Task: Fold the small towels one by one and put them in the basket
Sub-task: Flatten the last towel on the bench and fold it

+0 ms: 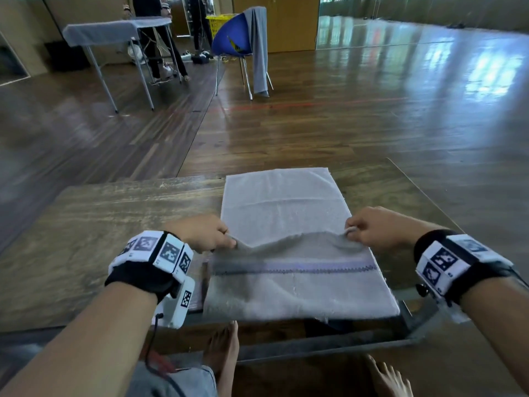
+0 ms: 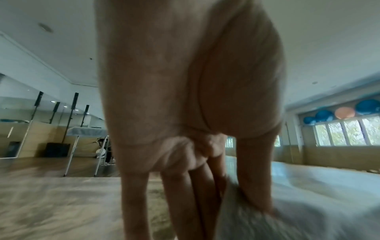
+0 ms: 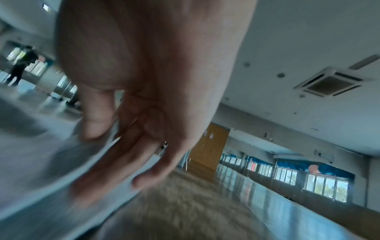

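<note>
1. On the wooden worktop, seen from the head view, a pale grey towel lies flat, its near edge lifted. The left hand pinches the left corner and the right hand pinches the right corner.
2. Left wrist view: the thumb and fingers close on blurred towel cloth.
3. Right wrist view: the thumb presses the towel's edge against the fingers.
</note>
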A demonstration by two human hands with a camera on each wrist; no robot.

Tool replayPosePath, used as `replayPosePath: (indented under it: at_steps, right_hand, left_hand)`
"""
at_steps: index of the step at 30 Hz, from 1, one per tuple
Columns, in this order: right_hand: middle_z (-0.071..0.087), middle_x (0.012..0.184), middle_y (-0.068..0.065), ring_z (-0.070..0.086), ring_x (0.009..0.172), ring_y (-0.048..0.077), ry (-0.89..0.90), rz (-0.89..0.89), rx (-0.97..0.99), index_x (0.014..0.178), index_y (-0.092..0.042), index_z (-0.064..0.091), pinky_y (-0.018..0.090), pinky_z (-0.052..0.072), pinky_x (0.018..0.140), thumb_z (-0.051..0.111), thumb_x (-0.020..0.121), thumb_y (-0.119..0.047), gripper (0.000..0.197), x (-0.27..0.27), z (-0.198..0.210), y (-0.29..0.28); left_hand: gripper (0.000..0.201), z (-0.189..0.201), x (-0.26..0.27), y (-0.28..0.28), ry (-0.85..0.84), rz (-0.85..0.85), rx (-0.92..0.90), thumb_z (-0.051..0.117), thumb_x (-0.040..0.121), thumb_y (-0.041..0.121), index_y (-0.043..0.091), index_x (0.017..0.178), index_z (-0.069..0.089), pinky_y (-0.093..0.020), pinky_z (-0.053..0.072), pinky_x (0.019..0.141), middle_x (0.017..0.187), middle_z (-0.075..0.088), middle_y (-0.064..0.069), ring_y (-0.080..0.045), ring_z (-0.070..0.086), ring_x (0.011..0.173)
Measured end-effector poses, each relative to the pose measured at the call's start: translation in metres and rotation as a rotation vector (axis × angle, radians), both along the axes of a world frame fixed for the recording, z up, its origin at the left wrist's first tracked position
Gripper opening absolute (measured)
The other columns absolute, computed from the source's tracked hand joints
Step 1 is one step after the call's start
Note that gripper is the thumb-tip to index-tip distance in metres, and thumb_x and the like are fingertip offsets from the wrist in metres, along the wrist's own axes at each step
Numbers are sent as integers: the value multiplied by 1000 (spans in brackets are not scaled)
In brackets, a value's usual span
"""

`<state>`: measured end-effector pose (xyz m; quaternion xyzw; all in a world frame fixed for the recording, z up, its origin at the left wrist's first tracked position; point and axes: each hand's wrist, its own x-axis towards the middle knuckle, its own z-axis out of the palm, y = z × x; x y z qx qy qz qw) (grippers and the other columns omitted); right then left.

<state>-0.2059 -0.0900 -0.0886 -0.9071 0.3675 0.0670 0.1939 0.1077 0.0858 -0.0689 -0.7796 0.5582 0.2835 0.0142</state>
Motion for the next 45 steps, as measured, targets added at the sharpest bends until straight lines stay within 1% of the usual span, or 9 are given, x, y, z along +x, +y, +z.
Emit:
replayPosePath:
  at_steps: [5, 10, 16, 24, 28, 34, 37, 39, 45]
  right_hand:
    - [53, 60, -9, 50, 59, 11, -182, 15, 94, 66, -12, 58, 34, 40, 63, 62, 95, -16, 30, -16, 6, -6]
    - [51, 56, -9, 46, 56, 8, -608, -267, -166, 63, -26, 51, 29, 34, 54, 59, 96, -16, 36, -8, -7, -21]
    - [71, 88, -3, 64, 83, 19, -308, -83, -28, 93, -17, 70, 34, 51, 77, 59, 100, -23, 14, -6, -40, -20]
    - [46, 51, -12, 41, 52, 6, -7, 49, 128, 57, -17, 50, 31, 35, 60, 65, 92, -22, 39, -23, -12, -29]
    - [49, 47, -10, 41, 45, 5, -236, -76, 60, 56, -15, 54, 33, 34, 55, 62, 93, -26, 40, -28, -4, -29]
    - [47, 52, -1, 45, 56, 25, -499, -324, -276, 61, -10, 45, 34, 37, 54, 53, 91, -16, 32, 6, -16, -34]
    - [64, 72, 0, 56, 74, 28, -552, -423, -241, 76, -23, 64, 34, 35, 62, 50, 92, -14, 23, 23, -26, -41]
    - [69, 99, 7, 61, 87, 27, -534, -494, -157, 117, -20, 66, 28, 40, 70, 48, 94, -14, 29, 31, -36, -45]
    - [25, 165, 7, 16, 153, 32, -125, -346, -67, 161, -22, 13, 51, 18, 123, 48, 99, -25, 71, 40, -57, -49]
  left_hand:
    - [26, 10, 6, 6, 251, 148, -127, 60, 98, 28, 4, 91, 66, -24, 53, 58, 81, 67, -4, -7, 64, 59]
    - [28, -7, 9, -4, 68, 367, -623, 56, 99, 34, 11, 85, 64, -31, 49, 59, 75, 68, -3, -19, 61, 62]
    - [37, -34, 10, -5, -4, 244, -451, 61, 97, 28, 14, 66, 48, -23, 27, 50, 61, 51, 0, -11, 42, 53]
    - [17, -6, 15, -9, 194, 167, 9, 67, 92, 27, 11, 89, 73, -27, 51, 55, 79, 73, -6, -16, 69, 65]
    - [24, -5, 25, -9, 340, 276, -121, 67, 92, 21, 15, 69, 71, -27, 50, 55, 60, 62, 3, -13, 56, 54]
    - [22, -24, 26, -29, 312, 519, -587, 61, 98, 30, 16, 82, 66, -29, 44, 48, 44, 53, 5, -16, 48, 37]
    - [14, -30, 19, -42, 340, 616, -737, 60, 98, 24, 15, 91, 68, -41, 61, 62, 69, 71, 1, -20, 68, 59]
    - [15, -34, 17, -45, 283, 582, -710, 61, 97, 27, 23, 112, 64, -39, 60, 69, 92, 71, -1, -22, 70, 74]
    - [30, -39, 2, -47, 140, 354, -567, 60, 97, 26, 23, 126, 59, -17, 37, 53, 84, 63, 11, -2, 60, 68]
